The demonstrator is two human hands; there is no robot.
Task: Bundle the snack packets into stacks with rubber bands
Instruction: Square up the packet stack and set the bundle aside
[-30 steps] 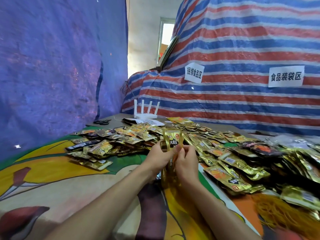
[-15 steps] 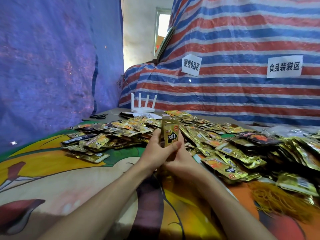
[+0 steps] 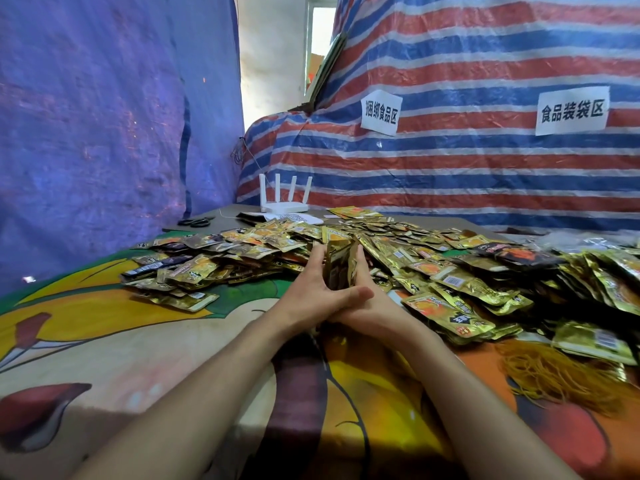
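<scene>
Now L hand (image 3: 308,296), R hand (image 3: 372,304) flat-fingered, sandwich upright packet stack (image 3: 338,268); loose packets (image 3: 450,271) behind, rubber bands (image 3: 561,375) rt.

The lower end of the upright stack of gold foil snack packets (image 3: 341,263) sits behind the left hand (image 3: 311,299), whose thumb also covers part of the right hand (image 3: 375,306), so how the right fingers lie, and whether a band circles the stack, cannot be told. The loose heap of gold foil packets (image 3: 485,282) and the tangle of orange-brown rubber bands (image 3: 561,375) run off the right edge, both forearms off the bottom. The packets' print is too small to read.
</scene>
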